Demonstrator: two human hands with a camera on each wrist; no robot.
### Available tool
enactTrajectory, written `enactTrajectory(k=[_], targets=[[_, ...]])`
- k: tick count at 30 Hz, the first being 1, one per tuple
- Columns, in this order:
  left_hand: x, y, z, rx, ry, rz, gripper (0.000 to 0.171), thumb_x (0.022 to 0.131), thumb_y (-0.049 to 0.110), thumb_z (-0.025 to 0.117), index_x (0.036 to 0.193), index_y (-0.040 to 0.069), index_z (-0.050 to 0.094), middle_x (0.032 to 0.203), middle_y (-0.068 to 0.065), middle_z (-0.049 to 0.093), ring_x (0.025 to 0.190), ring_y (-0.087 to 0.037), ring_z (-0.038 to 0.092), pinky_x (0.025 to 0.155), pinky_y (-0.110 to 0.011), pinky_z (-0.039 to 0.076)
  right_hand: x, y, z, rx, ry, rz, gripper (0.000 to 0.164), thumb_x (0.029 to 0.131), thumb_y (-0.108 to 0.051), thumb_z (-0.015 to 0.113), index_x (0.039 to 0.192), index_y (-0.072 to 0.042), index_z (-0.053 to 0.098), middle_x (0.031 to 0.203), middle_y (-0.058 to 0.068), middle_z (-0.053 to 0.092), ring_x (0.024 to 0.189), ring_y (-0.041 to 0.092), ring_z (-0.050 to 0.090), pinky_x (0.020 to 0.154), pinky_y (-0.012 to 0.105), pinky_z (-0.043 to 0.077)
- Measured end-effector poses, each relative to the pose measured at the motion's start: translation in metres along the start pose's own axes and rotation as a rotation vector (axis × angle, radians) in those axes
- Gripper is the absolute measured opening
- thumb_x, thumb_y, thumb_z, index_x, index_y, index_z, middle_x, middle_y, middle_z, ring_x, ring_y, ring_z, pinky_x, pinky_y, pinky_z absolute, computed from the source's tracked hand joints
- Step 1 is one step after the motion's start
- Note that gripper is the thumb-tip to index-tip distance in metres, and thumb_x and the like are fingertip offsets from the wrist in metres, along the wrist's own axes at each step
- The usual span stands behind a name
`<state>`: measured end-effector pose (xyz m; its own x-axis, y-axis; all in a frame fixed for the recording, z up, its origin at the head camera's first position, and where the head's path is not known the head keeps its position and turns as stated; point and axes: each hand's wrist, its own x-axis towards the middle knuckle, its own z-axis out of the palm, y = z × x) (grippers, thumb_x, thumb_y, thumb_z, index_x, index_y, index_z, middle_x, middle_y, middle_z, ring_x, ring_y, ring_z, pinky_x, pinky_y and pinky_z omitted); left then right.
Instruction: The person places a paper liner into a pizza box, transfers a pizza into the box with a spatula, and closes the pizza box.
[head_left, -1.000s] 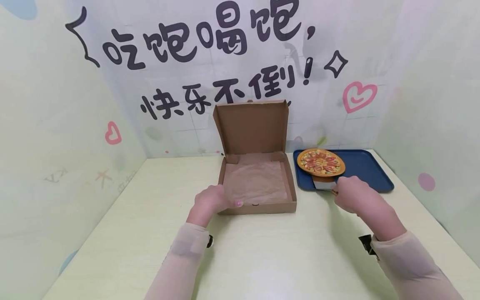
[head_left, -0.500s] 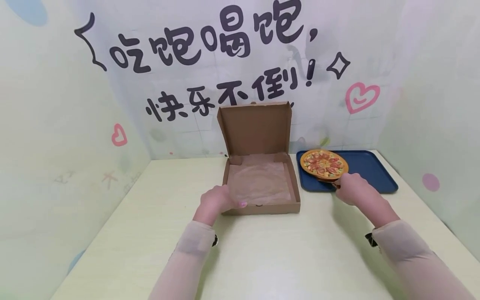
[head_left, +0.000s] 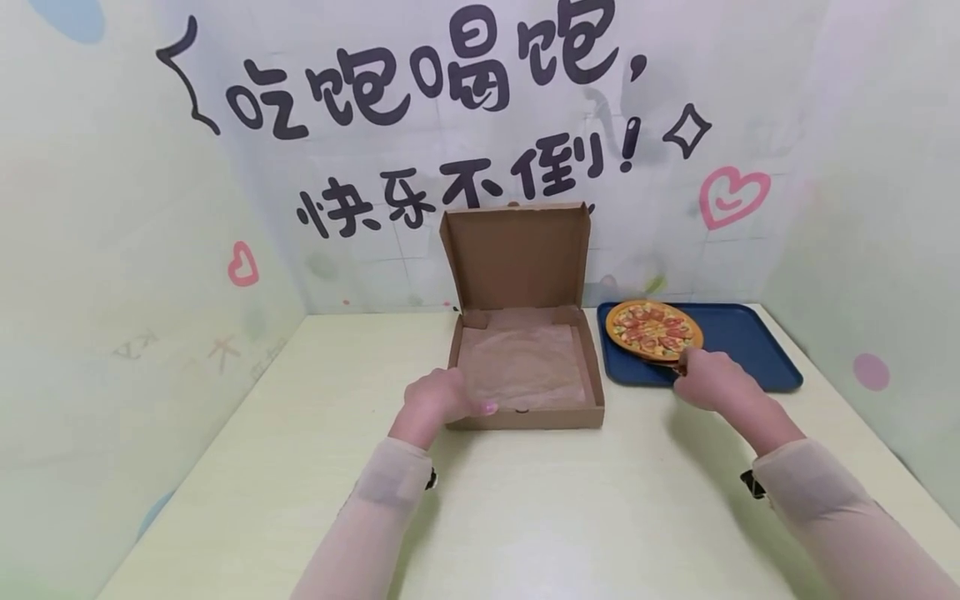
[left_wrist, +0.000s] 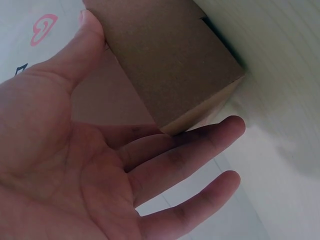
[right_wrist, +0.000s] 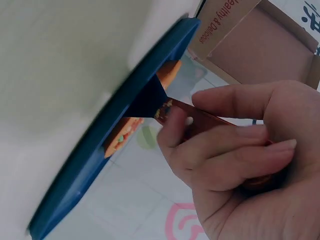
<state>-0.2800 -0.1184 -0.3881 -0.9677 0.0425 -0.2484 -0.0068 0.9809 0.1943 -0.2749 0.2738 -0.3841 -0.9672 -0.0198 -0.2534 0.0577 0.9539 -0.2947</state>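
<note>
My right hand (head_left: 708, 382) grips the wooden handle of a pizza server (right_wrist: 207, 121), fingers curled round it. Its blade (right_wrist: 148, 97) reaches beneath a round pizza (head_left: 654, 330) with sausage-like topping pieces; the pizza covers most of that blade in the head view. Beneath them is a blue tray (head_left: 750, 337), the pizza over its left part. To the left stands a brown cardboard pizza box (head_left: 551, 418), lid (head_left: 517, 260) raised. My left hand (head_left: 441, 395) holds its front left corner, thumb over the front wall and fingers along the side.
A sheet of paper (head_left: 525, 367) lines the box's bottom. Walls close in the pale table (head_left: 517, 508) at the back and both sides; the back wall (head_left: 360, 275) carries large black lettering. Box and tray stand side by side near it.
The server's blade has slid farther under the pizza, my right hand moving closer to it. My left hand stays on the box corner. The head view has shifted slightly.
</note>
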Motion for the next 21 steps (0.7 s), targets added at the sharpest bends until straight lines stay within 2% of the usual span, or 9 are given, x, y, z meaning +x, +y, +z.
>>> enactTrajectory(k=[5,9,13,21], targets=[[0.0004,0.0010,-0.0016,0.009,0.000,0.001,0.069,0.084,0.072,0.078,0.119,0.013,0.073,0.124,-0.011,0.075,0.106,-0.026,0.070,0.092,-0.052,0.057,0.0013,0.0046,0.0035,-0.014,0.073,-0.031,0.043,0.094,-0.011,0.060,0.132,0.010,0.060,0.114,0.026,0.068,0.088,0.034,0.057,0.070,0.043,0.048],[0.0006,0.0000,-0.0013,0.017,-0.002,-0.003,0.067,0.084,0.072,0.078,0.117,0.014,0.074,0.124,-0.011,0.074,0.107,-0.026,0.070,0.093,-0.052,0.057,-0.0003,0.0071,0.0039,-0.015,0.094,-0.048,0.046,0.093,-0.011,0.060,0.134,0.009,0.062,0.112,0.026,0.068,0.083,0.033,0.056,0.066,0.040,0.046],[0.0007,-0.0002,-0.0013,0.019,0.002,0.002,0.067,0.084,0.072,0.078,0.118,0.014,0.074,0.124,-0.011,0.074,0.108,-0.026,0.070,0.094,-0.053,0.057,-0.0025,0.0082,0.0020,-0.019,0.109,-0.055,0.049,0.093,-0.012,0.060,0.137,0.010,0.062,0.112,0.028,0.068,0.082,0.033,0.055,0.063,0.039,0.044],[0.0046,0.0004,0.0001,0.005,0.010,0.003,0.067,0.083,0.072,0.080,0.118,0.015,0.075,0.121,-0.010,0.075,0.108,-0.026,0.071,0.094,-0.053,0.056,-0.0076,0.0080,-0.0040,-0.009,0.087,-0.034,0.040,0.094,-0.011,0.059,0.128,0.008,0.065,0.092,0.016,0.064,0.073,0.027,0.053,0.061,0.037,0.043]])
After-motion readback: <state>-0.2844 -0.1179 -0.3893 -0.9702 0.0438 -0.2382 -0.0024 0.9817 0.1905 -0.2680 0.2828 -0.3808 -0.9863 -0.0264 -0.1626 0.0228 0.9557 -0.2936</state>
